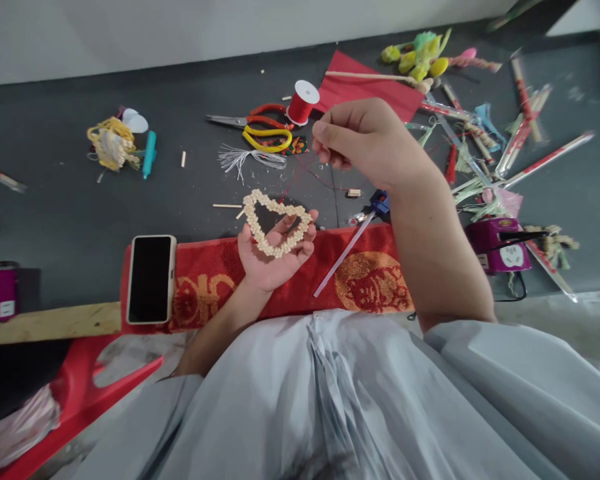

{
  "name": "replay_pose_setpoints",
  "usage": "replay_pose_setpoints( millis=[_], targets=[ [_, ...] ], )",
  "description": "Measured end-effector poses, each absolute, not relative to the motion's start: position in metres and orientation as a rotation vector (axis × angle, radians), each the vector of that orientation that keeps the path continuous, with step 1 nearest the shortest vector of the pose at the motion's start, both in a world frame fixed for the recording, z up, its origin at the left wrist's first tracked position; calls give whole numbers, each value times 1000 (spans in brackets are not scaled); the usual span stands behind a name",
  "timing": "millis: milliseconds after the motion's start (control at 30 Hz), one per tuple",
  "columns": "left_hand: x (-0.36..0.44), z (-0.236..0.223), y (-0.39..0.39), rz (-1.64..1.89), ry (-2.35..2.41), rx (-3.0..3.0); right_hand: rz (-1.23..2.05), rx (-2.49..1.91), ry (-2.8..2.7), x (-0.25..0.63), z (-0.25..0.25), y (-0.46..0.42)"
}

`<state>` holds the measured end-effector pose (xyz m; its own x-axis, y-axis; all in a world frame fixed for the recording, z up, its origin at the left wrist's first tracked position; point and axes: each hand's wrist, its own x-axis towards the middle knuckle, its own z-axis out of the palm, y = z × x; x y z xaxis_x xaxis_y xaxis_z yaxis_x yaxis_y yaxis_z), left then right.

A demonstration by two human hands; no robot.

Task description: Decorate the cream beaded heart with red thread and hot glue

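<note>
We hold a cream heart (279, 252) in our curled left fingers (307, 249); our right fingers (333, 135) press together, a red spool (301, 110) just beside them, a red sheet (345, 93) behind.

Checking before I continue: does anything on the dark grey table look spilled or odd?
Mild clutter only: thin, clear-wrapped red sticks at the right lie crisscrossed in a jumble, and short cream stick pieces lie scattered. The cream, beaded heart-shaped frame in the left hand shows no obvious damage.

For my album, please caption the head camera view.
Left hand holds a cream, bead-like heart outline while the pinched right hand hovers near a red thread spool.
</note>
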<state>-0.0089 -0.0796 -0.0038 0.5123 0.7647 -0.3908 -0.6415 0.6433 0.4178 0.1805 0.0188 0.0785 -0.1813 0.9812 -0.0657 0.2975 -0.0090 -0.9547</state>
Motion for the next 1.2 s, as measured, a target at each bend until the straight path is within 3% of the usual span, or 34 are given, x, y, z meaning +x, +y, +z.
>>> replay_pose_setpoints(
  millis=[800, 1200],
  targets=[
    [-8, -5, -79, 855, 614, 202, 1336, -1388, -1377, 188, 26, 33],
    [-6, -10, -77, 899, 633, 157, 1272, -1418, -1761, 188, 21, -26]
  ],
)
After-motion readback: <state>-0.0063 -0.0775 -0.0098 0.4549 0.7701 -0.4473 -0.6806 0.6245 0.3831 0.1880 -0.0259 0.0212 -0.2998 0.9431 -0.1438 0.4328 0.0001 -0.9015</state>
